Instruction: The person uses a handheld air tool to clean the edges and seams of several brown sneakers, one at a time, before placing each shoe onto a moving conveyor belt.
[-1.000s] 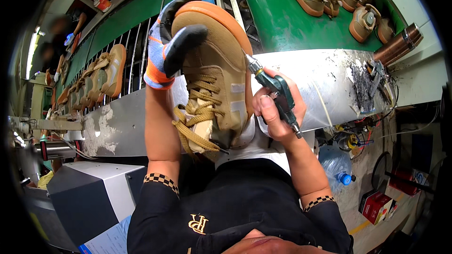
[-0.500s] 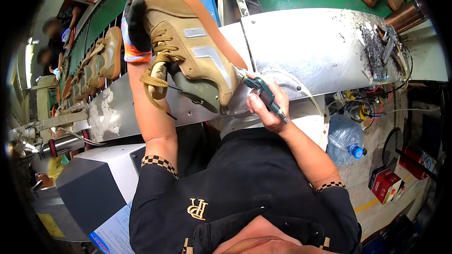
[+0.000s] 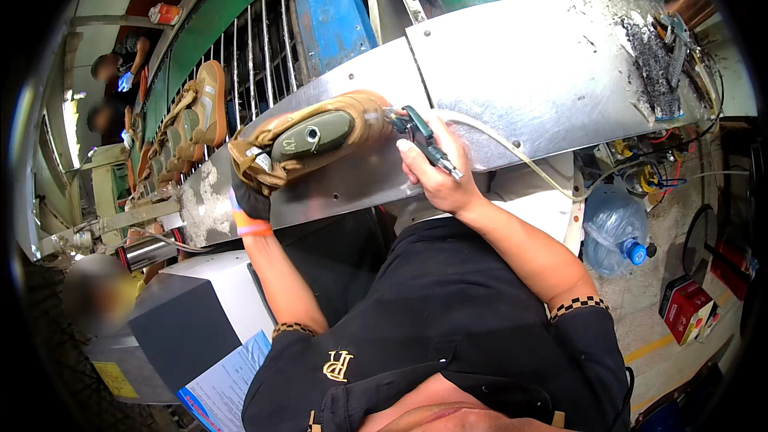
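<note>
My left hand [image 3: 251,200], in a black and orange glove, is closed on the left end of a tan sneaker [image 3: 370,118], near a white label. The sneaker is tilted over the metal bench, its opening facing up. A dark green shoe last [image 3: 310,136] with a round hole fills that opening. My bare right hand [image 3: 440,172] is wrapped round a dark green hand tool [image 3: 422,130] with metal ends. The tool's far end is close to the sneaker's right end; whether it touches, I cannot tell. Part of the sneaker is blurred.
The metal bench [image 3: 520,80] crosses in front of me, with a pale hose [image 3: 512,144] running off it. Several sneakers [image 3: 210,104] stand in a row at left; people are beyond. A plastic water bottle [image 3: 614,228] and a red box [image 3: 686,310] are at right.
The sneaker has come down and turned: its laced side showed before, now its opening faces up. My left hand has moved lower with it. My right hand still holds the tool by it.
</note>
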